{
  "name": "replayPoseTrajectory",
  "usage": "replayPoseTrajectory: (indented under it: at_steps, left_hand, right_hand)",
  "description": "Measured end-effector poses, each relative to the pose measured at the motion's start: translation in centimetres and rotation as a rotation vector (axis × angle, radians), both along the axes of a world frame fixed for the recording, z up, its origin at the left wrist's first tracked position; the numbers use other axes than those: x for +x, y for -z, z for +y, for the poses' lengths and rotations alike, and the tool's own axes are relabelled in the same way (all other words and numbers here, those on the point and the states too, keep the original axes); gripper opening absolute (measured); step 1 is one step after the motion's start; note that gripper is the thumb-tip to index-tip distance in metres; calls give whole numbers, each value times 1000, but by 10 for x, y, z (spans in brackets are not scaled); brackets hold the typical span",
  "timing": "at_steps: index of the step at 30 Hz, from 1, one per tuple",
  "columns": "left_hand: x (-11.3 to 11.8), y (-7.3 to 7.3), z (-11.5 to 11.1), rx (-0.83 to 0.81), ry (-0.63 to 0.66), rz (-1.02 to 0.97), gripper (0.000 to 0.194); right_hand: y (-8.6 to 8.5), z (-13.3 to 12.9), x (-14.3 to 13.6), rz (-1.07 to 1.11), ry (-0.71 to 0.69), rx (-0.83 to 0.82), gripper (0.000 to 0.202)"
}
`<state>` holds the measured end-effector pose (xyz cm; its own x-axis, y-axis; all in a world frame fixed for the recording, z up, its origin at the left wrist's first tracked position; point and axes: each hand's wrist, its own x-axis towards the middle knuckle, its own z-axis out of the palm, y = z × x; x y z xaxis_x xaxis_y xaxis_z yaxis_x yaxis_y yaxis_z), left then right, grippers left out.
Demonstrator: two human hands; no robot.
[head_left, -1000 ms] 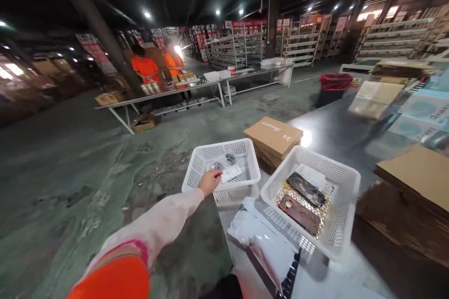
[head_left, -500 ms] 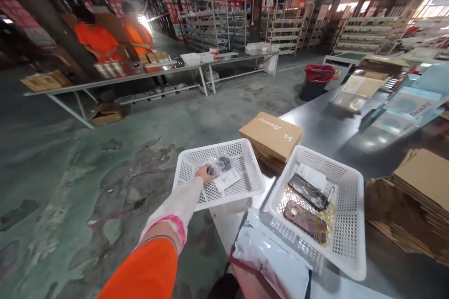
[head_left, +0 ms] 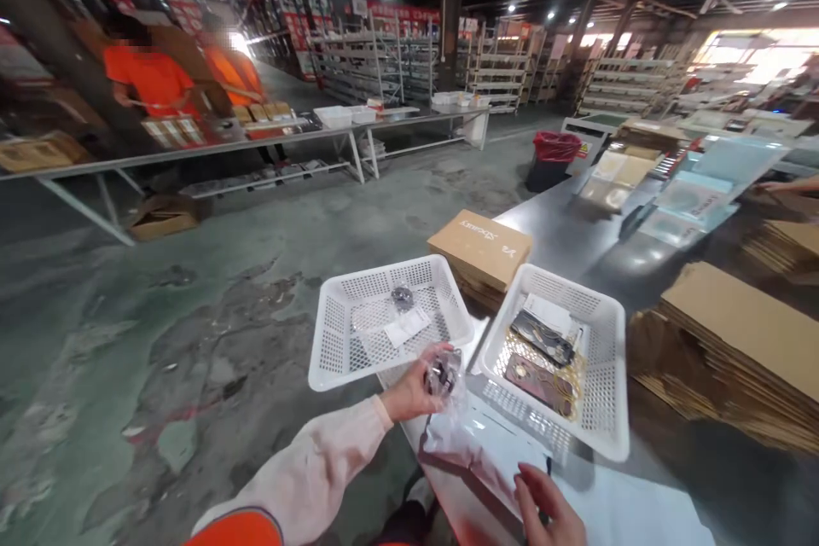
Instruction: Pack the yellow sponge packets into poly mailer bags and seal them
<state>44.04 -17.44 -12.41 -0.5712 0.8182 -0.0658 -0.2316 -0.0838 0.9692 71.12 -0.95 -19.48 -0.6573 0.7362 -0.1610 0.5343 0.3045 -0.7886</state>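
My left hand point(head_left: 409, 392) is closed on a clear plastic bag point(head_left: 443, 375) with a small dark item inside. It hangs over the table corner, in front of the left white basket point(head_left: 328, 345). In that basket lie another dark round item in clear wrap point(head_left: 402, 297) and a white paper slip point(head_left: 408, 327). At the lower edge, my right hand point(head_left: 551, 512) has its fingers apart and appears to hold nothing. It is over the near side of the white plastic mailer bag point(head_left: 486, 435). The right white basket point(head_left: 614, 392) holds a dark phone case point(head_left: 543, 337), a brownish phone case point(head_left: 537, 384) and gold chains.
A brown box stack point(head_left: 479, 243) stands behind the baskets on the metal table point(head_left: 563, 252). Flat cardboard point(head_left: 735, 333) is piled at right, with light-blue packages point(head_left: 697, 196) beyond. Two co-workers in orange stand behind a long table point(head_left: 256, 136). A bin point(head_left: 554, 160) is farther back.
My left hand has lifted a bagged dark item out of the left basket and brought it right and nearer. My right hand has come into view. The view has turned slightly right.
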Motion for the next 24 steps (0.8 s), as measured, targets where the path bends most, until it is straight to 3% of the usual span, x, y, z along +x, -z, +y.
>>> replayPoseTrajectory:
  at_steps: [2,5,8,11,14,17,20,24]
  left_hand:
    - [27,1,8,20,109,-122,86]
    - [74,12,17,16,321,-461,79]
    - [130,32,24,-56,496,-733,59]
    - [184,53,32,-180,592,-850,40]
    - [215,68,38,-300,643,-816,26]
    - [225,77,43,-382,596,-793,27]
    - [232,86,52,-320,408,-793,36]
    - [253,108,74,-294,148,-741,42]
  right_hand:
    - [7,6,20,-42,98,116,40]
    - [32,8,73,-181,239,337,38]
    - [56,-5,113,-298,224,400,32]
    - [65,-19,116,-406,167,377,30]
    - [60,-24,104,-456,127,311,37]
    - [56,-22,98,-406,108,178,29]
    - [61,-16,101,-345,163,108,19]
    - [70,-7,114,-201,270,18,25]
